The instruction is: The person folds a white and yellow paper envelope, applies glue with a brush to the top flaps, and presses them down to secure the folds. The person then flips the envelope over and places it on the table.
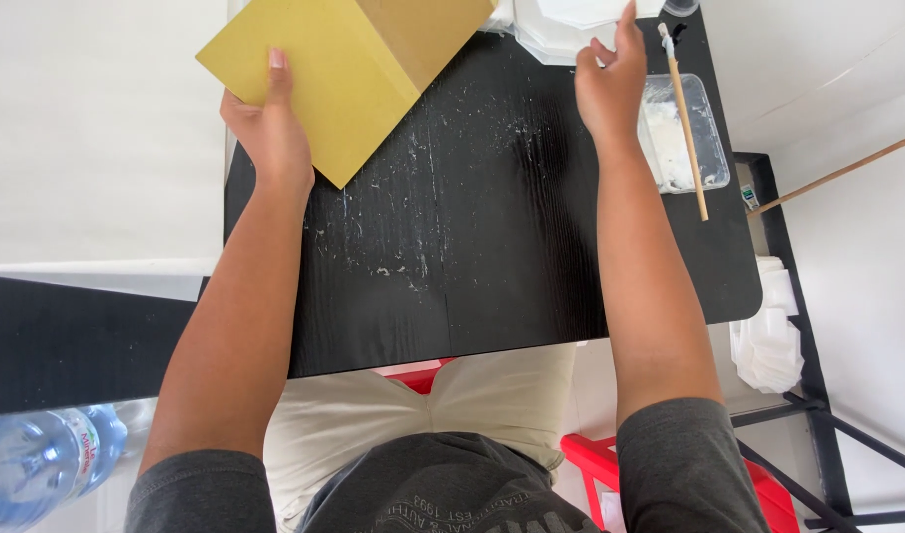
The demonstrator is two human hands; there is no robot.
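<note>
Two bare hands over a black tabletop (492, 266), seen from above. Left hand (270, 128) has its grip clamped on a folded yellow-brown cardboard piece (324, 69), thumb on top, fingers under the near edge; the cardboard sits at the far left corner of the tabletop, partly overhanging the edge, one panel lighter, the other darker past the fold. Right hand (610, 84) is at the far right side, fingers loosely apart and extended, fingertips touching or just at a white paper shape (571, 25) at the far edge; cannot tell if it actually pinches it. Just right of that hand: clear plastic tray (681, 133) with white paste, a wooden-handled brush (687, 123) lying across it. White dried smears (423, 188) speckle the tabletop middle. Stack of white paper (768, 336) lies lower right, off the tabletop. Plastic water bottle (38, 459) at lower left. Red stool (610, 464) under the person, beige trousers, grey shirt.
</note>
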